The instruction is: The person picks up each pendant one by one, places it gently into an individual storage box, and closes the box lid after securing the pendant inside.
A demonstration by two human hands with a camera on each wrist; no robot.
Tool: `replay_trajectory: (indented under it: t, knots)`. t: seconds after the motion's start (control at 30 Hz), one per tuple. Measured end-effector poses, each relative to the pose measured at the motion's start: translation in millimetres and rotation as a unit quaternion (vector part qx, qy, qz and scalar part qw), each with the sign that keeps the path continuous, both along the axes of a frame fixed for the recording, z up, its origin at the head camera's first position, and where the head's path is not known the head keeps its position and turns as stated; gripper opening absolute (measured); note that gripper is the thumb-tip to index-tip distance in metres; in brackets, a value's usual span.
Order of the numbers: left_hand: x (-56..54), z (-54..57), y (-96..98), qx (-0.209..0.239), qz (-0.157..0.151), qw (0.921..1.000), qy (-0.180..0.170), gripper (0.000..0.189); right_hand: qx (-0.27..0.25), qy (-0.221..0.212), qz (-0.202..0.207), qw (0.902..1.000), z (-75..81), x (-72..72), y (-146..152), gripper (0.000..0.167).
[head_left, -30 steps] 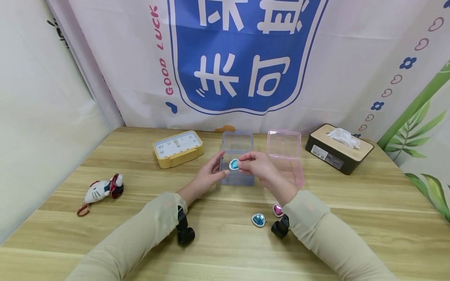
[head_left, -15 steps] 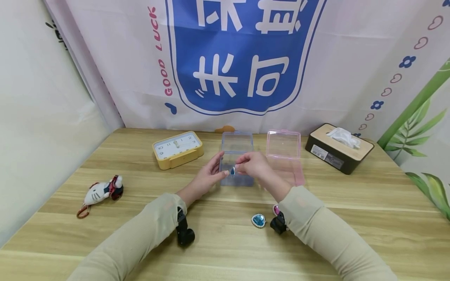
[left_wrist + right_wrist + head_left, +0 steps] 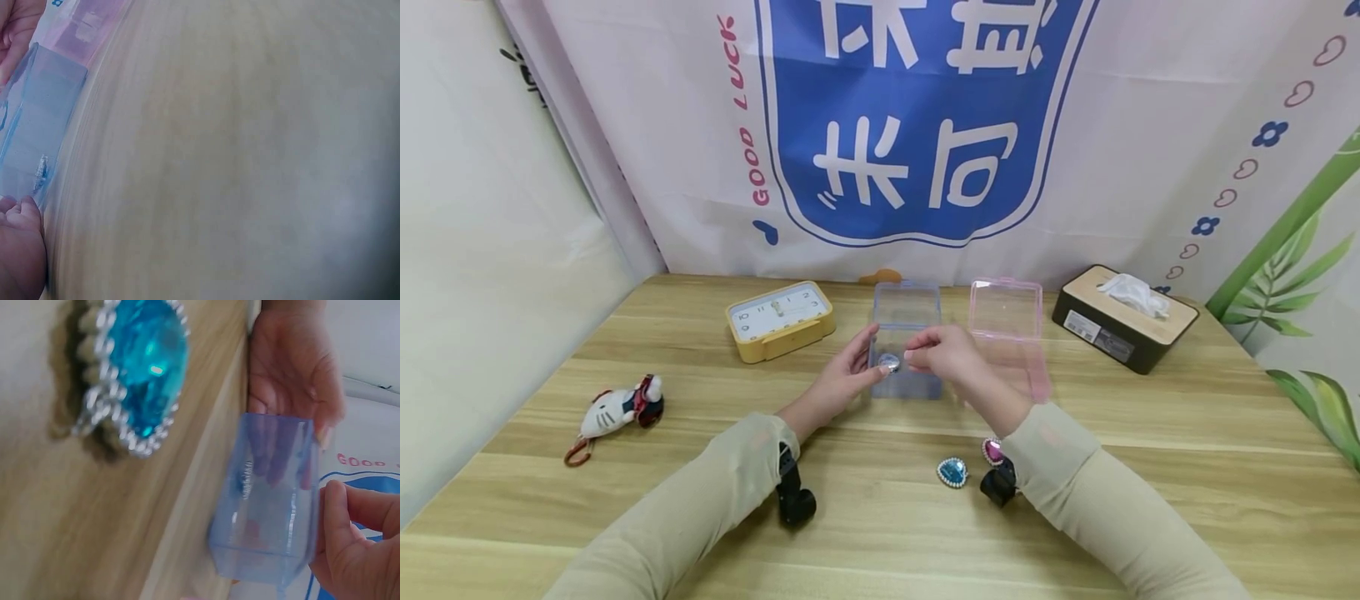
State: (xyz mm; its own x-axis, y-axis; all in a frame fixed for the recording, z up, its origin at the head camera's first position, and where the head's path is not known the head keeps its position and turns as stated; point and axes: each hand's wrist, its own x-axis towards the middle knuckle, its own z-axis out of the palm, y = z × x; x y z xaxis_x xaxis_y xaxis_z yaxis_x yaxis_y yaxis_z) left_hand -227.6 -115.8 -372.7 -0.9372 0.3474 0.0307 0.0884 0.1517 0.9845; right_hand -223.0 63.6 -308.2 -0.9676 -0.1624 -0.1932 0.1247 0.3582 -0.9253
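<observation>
An open blue clear plastic box [image 3: 906, 385] stands at the middle, its lid [image 3: 906, 302] tipped back. My left hand [image 3: 842, 379] grips its left side, thumb at the rim and fingers along the outer wall. Inside the box, near that thumb, lies a pearl-edged gem [image 3: 889, 362]; it also shows through the wall in the left wrist view. Over the box's right part, my right hand [image 3: 951, 354] has thumb and fingers bent close together, holding nothing. A blue heart-shaped gem [image 3: 952, 472] and a pink gem [image 3: 992, 451] lie on the table near my right wrist.
Right of the blue box stands an open pink clear box [image 3: 1036, 367], partly behind my right hand. A yellow clock [image 3: 782, 321] lies back left, a plush toy [image 3: 617, 408] far left. A tissue box [image 3: 1123, 317] stands back right, before a printed cloth [image 3: 700, 167].
The gem was between my right fingertips; it went down into the blue box and left them, now lying by my left thumb. My left hand has stayed at the box.
</observation>
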Motion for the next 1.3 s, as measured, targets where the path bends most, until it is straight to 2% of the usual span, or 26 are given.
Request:
replay_trajectory:
  t: [0.13, 0.27, 0.53, 0.87, 1.1, 1.3]
  knots:
    - [-0.2, 0.0, -0.2, -0.001, 0.001, 1.0000, 0.000, 0.074, 0.005, 0.004, 0.008, 0.9999, 6.4, 5.4, 5, 0.026]
    - [-0.7, -0.2, -0.8, -0.006, 0.005, 1.0000, -0.001, 0.074, -0.019, -0.005, 0.011, 0.9998, 12.1, 10.0, 12, 0.024]
    - [0.8, 1.0, -0.9, -0.010, 0.011, 0.9999, -0.005, 0.075, -0.032, -0.007, 0.026, 0.9991, 15.7, 21.6, 24, 0.024]
    - [1.2, -0.3, -1.5, -0.006, 0.009, 0.9999, -0.008, 0.075, -0.047, -0.006, 0.054, 0.9974, 15.4, 43.0, 42, 0.026]
    - [1.5, -0.8, -1.6, -0.006, 0.006, 1.0000, 0.002, 0.075, -0.026, 0.000, 0.074, 0.9969, 11.2, 57.1, 53, 0.029]
    - [1.3, -1.7, -1.0, -0.002, 0.002, 0.9999, 0.012, 0.075, -0.019, 0.021, 0.103, 0.9943, 2.8, 66.0, 63, 0.032]
